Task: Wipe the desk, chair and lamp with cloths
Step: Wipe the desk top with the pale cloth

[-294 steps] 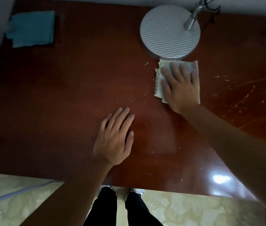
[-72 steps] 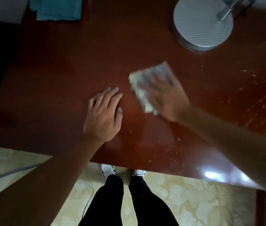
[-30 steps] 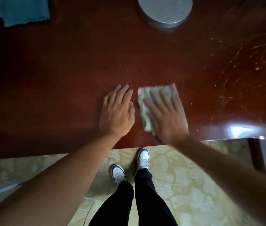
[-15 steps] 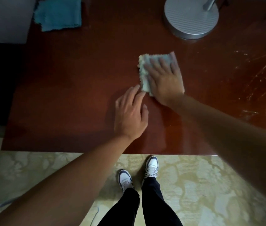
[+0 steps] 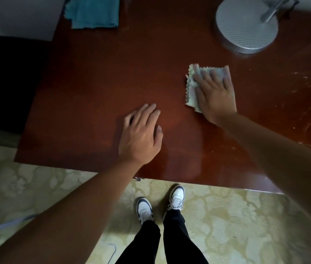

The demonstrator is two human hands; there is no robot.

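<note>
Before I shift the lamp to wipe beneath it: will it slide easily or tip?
Probably heavy: the lamp base is a broad, thick metal disc. It may slide on the glossy desk. Tipping seems unlikely, though its upper part is out of view.

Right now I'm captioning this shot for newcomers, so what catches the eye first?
The right hand presses a pale cloth flat on the dark red desk, just in front of the round silver lamp base. The left hand rests bare beside it, and a teal cloth lies at the far left corner.
</note>
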